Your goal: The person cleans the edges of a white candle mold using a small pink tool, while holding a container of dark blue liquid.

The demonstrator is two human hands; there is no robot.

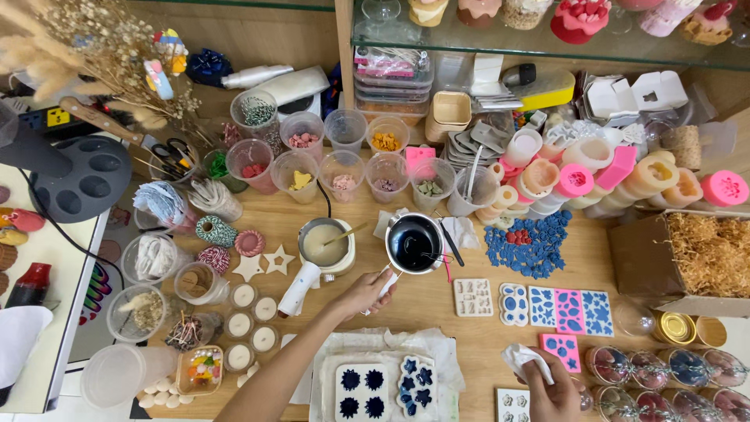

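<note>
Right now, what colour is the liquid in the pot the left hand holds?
Very dark blue, near black, in the metal pot held by the left hand; head view.

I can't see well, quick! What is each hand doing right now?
Left hand: closed on the white handle of the small metal pitcher of dark liquid.
Right hand: closed around a crumpled white tissue.

Upright metal pot (pixel 414 244) of dark wax, crumpled white tissue (pixel 525 359)
</note>
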